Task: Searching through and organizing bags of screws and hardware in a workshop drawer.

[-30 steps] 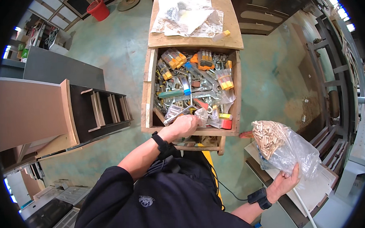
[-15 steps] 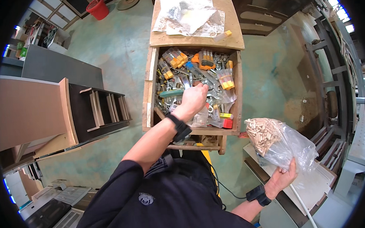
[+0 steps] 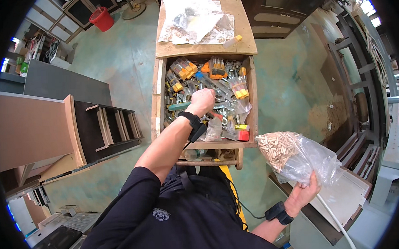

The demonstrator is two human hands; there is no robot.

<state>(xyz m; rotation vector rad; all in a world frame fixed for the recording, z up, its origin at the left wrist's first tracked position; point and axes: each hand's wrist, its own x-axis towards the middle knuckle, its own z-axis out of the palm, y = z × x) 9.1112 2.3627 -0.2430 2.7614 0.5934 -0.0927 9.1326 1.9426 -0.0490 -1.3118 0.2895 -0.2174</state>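
My left hand (image 3: 202, 101) reaches into an open wooden drawer (image 3: 251, 100), its fingers curled down among loose metal tools. Whatever lies within those fingers is hidden. Beside it sits a green tool handle (image 3: 179, 106), and metal wrenches (image 3: 225, 104) lie just to its right. Out to the right, my right hand (image 3: 303, 192) grips the gathered end of a clear plastic bag (image 3: 314, 157). Many short wooden dowels (image 3: 278, 148) fill the bag's far end.
Yellow-capped clear tubes (image 3: 239, 88) and an orange-and-black case (image 3: 217, 68) lie in the drawer. White plastic sheeting (image 3: 192, 15) covers part of the cabinet top (image 3: 245, 44). A dark ladder-like frame (image 3: 115, 123) stands left, white boards (image 3: 339, 207) right, and a red bucket (image 3: 102, 19) far left.
My left hand has shifted slightly farther into the drawer, its fingers still curled. My right hand keeps hold of the bag. The whole view has shifted a little.
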